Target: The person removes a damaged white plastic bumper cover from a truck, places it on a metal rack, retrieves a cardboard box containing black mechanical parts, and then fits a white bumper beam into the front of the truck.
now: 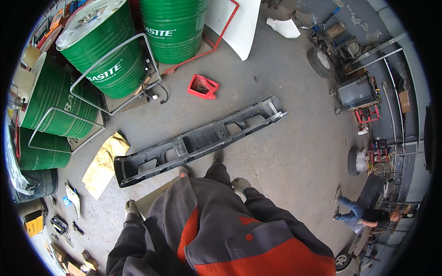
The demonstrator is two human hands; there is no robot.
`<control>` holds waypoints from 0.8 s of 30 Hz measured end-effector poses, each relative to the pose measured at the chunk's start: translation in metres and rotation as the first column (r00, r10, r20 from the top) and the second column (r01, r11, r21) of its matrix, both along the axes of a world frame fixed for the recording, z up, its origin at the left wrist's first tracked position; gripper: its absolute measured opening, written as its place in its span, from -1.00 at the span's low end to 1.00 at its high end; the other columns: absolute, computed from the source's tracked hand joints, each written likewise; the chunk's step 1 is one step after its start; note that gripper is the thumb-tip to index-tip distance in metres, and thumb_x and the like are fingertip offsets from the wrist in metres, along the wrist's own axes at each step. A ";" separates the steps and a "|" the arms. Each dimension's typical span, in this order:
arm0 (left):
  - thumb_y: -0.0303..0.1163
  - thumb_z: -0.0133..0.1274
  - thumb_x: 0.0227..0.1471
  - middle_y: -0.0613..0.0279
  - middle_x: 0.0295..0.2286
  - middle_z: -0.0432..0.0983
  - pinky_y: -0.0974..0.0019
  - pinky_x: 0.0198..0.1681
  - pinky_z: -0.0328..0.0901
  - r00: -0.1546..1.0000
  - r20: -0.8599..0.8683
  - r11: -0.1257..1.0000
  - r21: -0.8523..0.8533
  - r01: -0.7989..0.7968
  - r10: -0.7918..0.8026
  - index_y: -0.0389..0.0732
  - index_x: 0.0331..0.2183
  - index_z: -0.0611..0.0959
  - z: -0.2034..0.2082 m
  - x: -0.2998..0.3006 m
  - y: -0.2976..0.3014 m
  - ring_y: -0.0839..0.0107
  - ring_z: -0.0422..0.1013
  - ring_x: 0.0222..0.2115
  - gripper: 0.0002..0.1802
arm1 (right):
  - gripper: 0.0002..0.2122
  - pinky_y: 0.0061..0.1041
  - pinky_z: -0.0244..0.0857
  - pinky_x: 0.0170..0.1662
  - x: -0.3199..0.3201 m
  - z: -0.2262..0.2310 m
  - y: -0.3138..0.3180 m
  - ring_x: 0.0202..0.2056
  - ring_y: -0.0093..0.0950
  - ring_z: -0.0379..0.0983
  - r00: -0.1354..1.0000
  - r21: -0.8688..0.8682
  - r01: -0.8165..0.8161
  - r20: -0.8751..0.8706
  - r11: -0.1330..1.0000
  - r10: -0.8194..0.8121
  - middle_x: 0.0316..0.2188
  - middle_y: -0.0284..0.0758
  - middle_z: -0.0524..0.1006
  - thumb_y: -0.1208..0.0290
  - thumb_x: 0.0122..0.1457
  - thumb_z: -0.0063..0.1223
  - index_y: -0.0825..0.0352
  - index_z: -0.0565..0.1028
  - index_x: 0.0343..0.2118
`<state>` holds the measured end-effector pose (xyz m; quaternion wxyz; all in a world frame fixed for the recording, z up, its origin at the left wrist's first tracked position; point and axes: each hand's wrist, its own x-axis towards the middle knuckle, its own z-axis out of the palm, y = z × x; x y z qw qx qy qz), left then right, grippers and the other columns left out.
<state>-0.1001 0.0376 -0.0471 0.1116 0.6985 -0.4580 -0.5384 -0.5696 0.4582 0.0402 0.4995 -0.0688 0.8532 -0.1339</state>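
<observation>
My left hand (131, 209), in a pale glove, is closed at the left edge of a flat cream panel (159, 195), which is partly hidden by my jacket. My right hand (240, 185), also gloved, hangs beside my right leg. Its fingers are too small to make out, and I see nothing in it. On the floor just ahead of my feet lies a long dark grey moulded part (199, 140) with ribs and several openings, set at a slant. One shoe (218, 156) is close to its near edge.
Green drums (113, 69) stand at the far left by grey metal frames (99, 97). A cut-open red jug (202, 87) and a stained yellow sheet (106, 161) lie on the floor. At right are a tool cart (354, 95), a tyre (353, 161) and another person (368, 214).
</observation>
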 end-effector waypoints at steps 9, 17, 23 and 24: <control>-0.18 -0.01 0.25 0.25 -0.35 0.60 0.26 -0.23 0.37 0.998 0.041 0.998 -0.023 0.053 -0.052 -0.20 -0.16 0.65 0.003 0.001 0.002 0.39 0.46 -0.34 -0.68 | -0.66 -0.25 0.44 -0.19 -0.001 0.004 -0.001 -0.30 -0.25 0.63 0.998 -0.011 -0.057 -0.025 0.998 0.057 -0.43 -0.22 0.68 0.19 0.17 -0.05 0.33 0.65 -0.22; -0.19 0.01 0.24 0.27 -0.38 0.57 0.26 -0.27 0.36 0.999 -0.020 0.999 -0.025 -0.047 0.046 -0.19 -0.17 0.65 0.004 0.002 0.010 0.43 0.43 -0.37 -0.70 | -0.65 -0.24 0.43 -0.19 0.003 0.004 -0.001 -0.31 -0.25 0.62 0.997 -0.008 -0.063 -0.044 0.998 0.062 -0.41 -0.21 0.68 0.18 0.17 -0.06 0.34 0.65 -0.22; -0.16 0.05 0.21 0.28 -0.39 0.57 0.26 -0.26 0.36 0.998 0.063 0.999 -0.024 -0.022 0.024 -0.17 -0.18 0.67 0.006 0.003 0.013 0.43 0.43 -0.37 -0.70 | -0.65 -0.25 0.43 -0.19 0.002 -0.004 0.004 -0.32 -0.25 0.62 0.998 0.005 -0.047 -0.029 0.999 0.048 -0.41 -0.20 0.68 0.17 0.19 -0.05 0.33 0.64 -0.22; -0.16 0.06 0.21 0.27 -0.39 0.58 0.25 -0.26 0.36 0.998 0.056 0.999 -0.017 -0.030 0.031 -0.17 -0.18 0.67 0.006 0.003 0.012 0.43 0.43 -0.37 -0.69 | -0.65 -0.25 0.43 -0.19 0.001 -0.002 0.003 -0.32 -0.24 0.62 0.999 0.010 -0.040 -0.022 0.999 0.040 -0.41 -0.20 0.68 0.17 0.19 -0.05 0.33 0.64 -0.22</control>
